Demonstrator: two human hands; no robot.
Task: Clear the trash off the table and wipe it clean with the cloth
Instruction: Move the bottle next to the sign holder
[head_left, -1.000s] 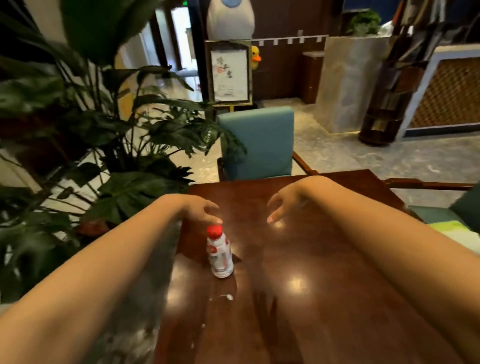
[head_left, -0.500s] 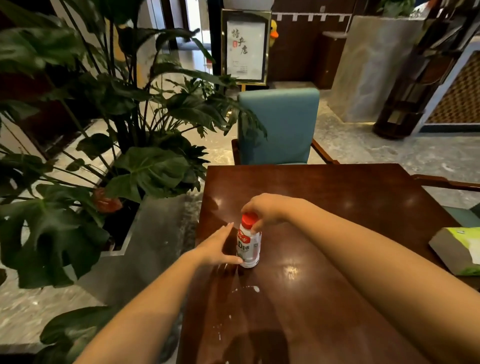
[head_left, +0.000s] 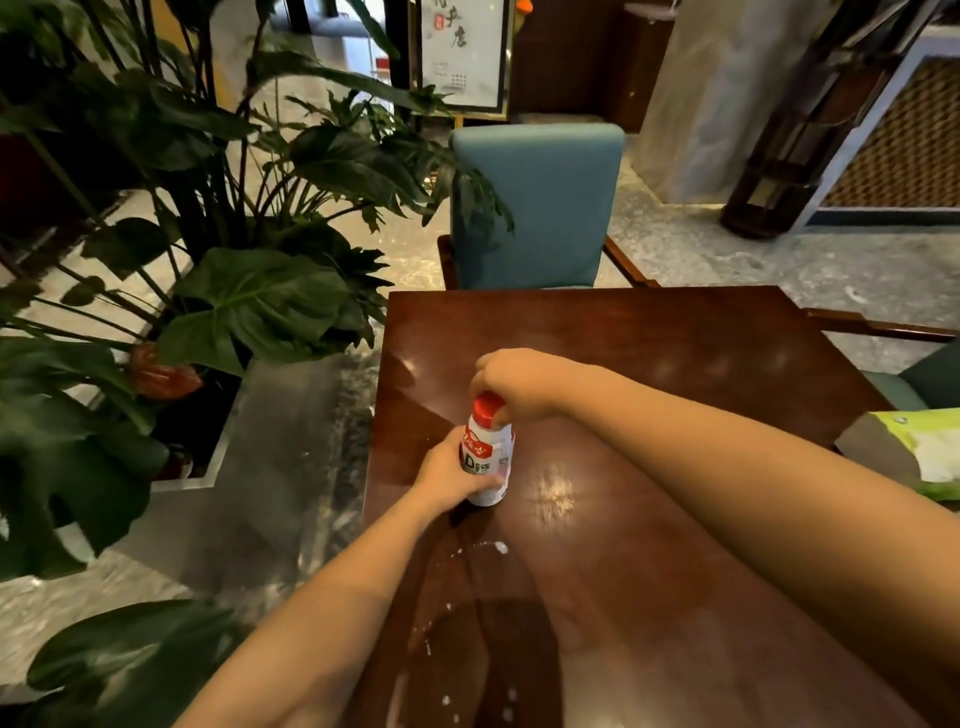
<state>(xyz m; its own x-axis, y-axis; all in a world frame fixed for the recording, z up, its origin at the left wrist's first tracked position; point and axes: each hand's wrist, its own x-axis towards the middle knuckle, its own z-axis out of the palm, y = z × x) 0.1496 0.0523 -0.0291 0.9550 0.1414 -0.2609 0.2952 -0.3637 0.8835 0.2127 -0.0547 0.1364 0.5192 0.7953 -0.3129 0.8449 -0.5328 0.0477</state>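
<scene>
A small white bottle (head_left: 491, 457) with a red cap and a red-and-white label stands upright on the dark wooden table (head_left: 675, 364), near its left edge. My left hand (head_left: 449, 475) wraps around the bottle's lower body from the left. My right hand (head_left: 519, 384) is closed over the red cap from above. White droplets and a wet smear (head_left: 483, 551) lie on the tabletop just in front of the bottle, with more specks nearer to me. No cloth shows in view.
A green and white packet (head_left: 914, 447) lies at the table's right edge. A teal chair (head_left: 535, 208) stands at the far side, another chair's arm at the right. Large potted plants (head_left: 249, 301) in a grey planter crowd the left side.
Both hands came back from the table's far side to the bottle. The right hand closed on the cap, then the left hand closed around the body. The view tilted downward.
</scene>
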